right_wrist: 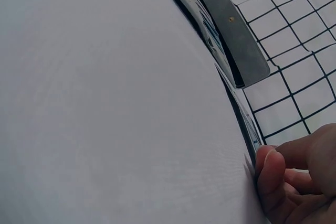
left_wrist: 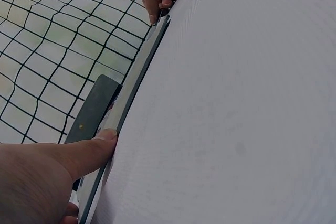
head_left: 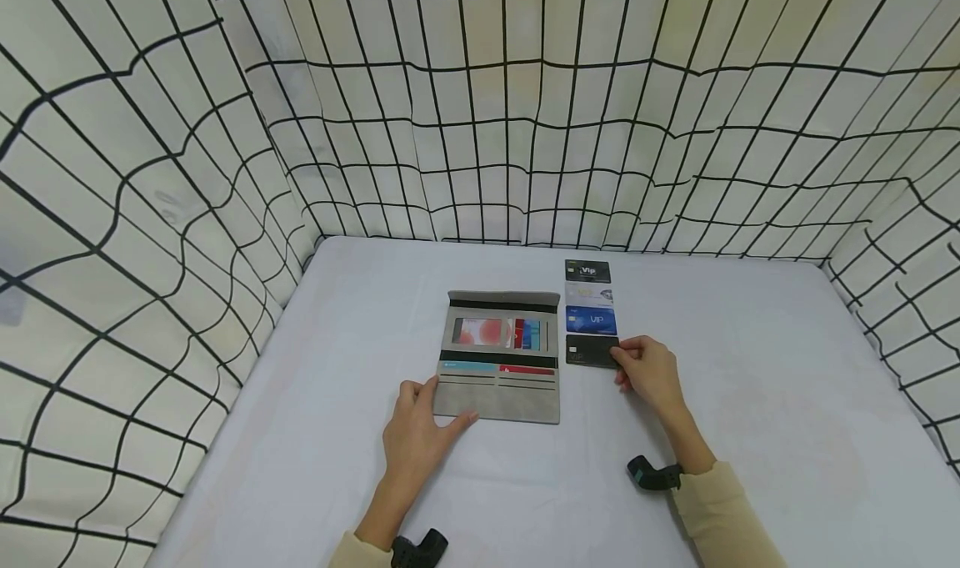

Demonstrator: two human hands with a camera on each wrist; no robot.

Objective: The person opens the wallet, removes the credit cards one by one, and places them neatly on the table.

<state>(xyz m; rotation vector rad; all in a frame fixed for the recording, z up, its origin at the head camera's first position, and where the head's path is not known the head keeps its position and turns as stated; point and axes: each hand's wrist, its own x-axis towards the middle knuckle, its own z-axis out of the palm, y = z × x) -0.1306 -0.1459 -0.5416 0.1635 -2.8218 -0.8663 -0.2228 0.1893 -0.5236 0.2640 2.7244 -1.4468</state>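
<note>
An unfolded grey wallet (head_left: 497, 404) lies on the white table, its clear window and card slots facing up, several coloured cards tucked in it. At its lower left corner rests my left hand (head_left: 414, 434), thumb along the front edge and fingertips by the left edge. In the left wrist view the thumb (left_wrist: 89, 156) lies straight against the wallet's edge. To the wallet's right, my right hand (head_left: 651, 374) pinches the right end of a black VIP card (head_left: 588, 351) between thumb and fingers. This card is the nearest of a column of loose cards.
Beyond the black card lie a blue VIP card (head_left: 591, 320), a silvery card (head_left: 588, 294) and another black Vip card (head_left: 587, 271). Black netting (head_left: 480, 118) over white sheeting rises at the back and both sides of the table (head_left: 750, 359).
</note>
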